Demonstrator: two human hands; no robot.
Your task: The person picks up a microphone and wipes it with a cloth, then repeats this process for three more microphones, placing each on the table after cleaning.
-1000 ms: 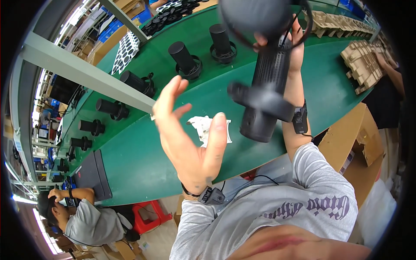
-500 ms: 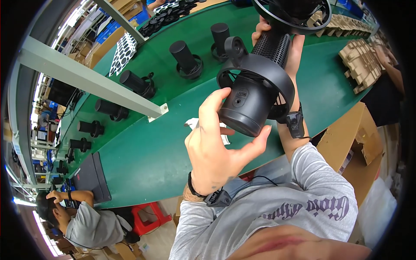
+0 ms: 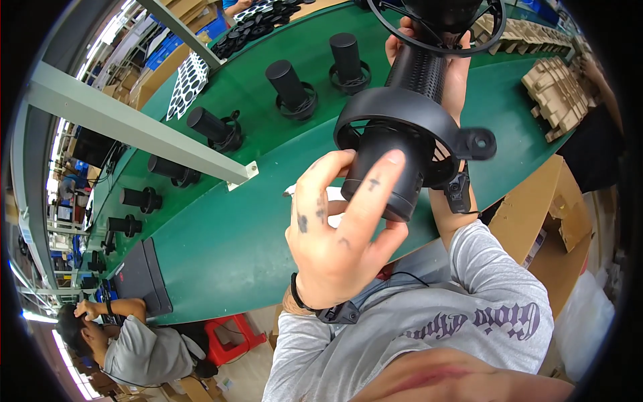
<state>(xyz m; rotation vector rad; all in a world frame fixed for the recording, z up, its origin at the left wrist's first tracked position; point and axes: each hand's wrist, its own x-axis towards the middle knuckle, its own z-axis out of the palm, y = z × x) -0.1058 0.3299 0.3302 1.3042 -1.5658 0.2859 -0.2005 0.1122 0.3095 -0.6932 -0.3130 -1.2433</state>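
Observation:
A black microphone point(image 3: 402, 151) with a perforated grille hangs tilted in front of me, its smooth lower end toward me. A black shock-mount ring point(image 3: 402, 104) surrounds its body, with a round-holed lug point(image 3: 479, 143) pointing right. My right hand point(image 3: 455, 84) is closed around the grille from behind. My left hand point(image 3: 338, 231) grips the lower end, its index finger lying along the body. A second black ring point(image 3: 492, 30) surrounds a black body at the top edge; whether it is joined to this microphone I cannot tell. Something white point(image 3: 335, 218) shows partly behind my left hand.
Several similar microphones point(image 3: 288, 87) stand or lie along the green table point(image 3: 221, 268). A pale metal post point(image 3: 134, 120) crosses at left. Moulded cardboard trays point(image 3: 556, 97) and an open carton point(image 3: 536, 214) are at right. A dark laptop point(image 3: 144, 278) and a co-worker point(image 3: 147, 352) are at left.
The shock-mount ring's lug has swung from the upper left to the right. The port on the microphone's lower end has turned out of sight. My left fingers have shifted over the body.

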